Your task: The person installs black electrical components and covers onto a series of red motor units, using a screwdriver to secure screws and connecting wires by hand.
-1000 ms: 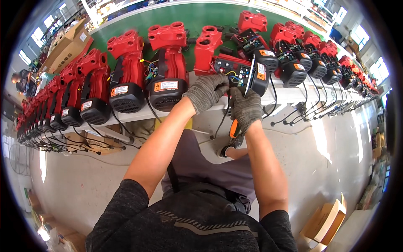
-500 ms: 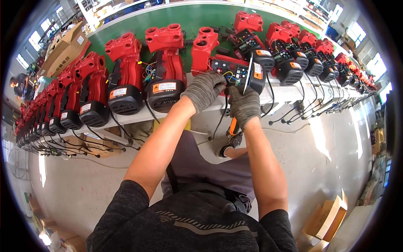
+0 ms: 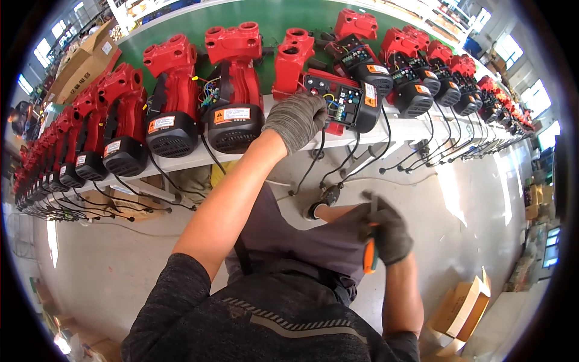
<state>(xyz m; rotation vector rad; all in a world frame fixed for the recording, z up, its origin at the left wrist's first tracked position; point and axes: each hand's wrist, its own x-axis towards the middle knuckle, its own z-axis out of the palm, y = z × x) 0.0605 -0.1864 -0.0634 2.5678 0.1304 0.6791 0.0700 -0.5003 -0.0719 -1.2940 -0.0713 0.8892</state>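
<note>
while the left hand (image 3: pixel 298 122), grip unclear, is at the open motor unit (image 3: pixel 344 104) on the tabletop (image 3: pixel 289 17), the right hand (image 3: pixel 389 234) clasps an orange-handled tool (image 3: pixel 370 256); wiring seems in hand, steadiness needed next.

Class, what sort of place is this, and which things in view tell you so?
Probably an assembly workshop: many alike red-and-black machines line a bench, a circuit board lies exposed beside the gloved left hand, and the right hand holds an orange-handled tool.
</note>
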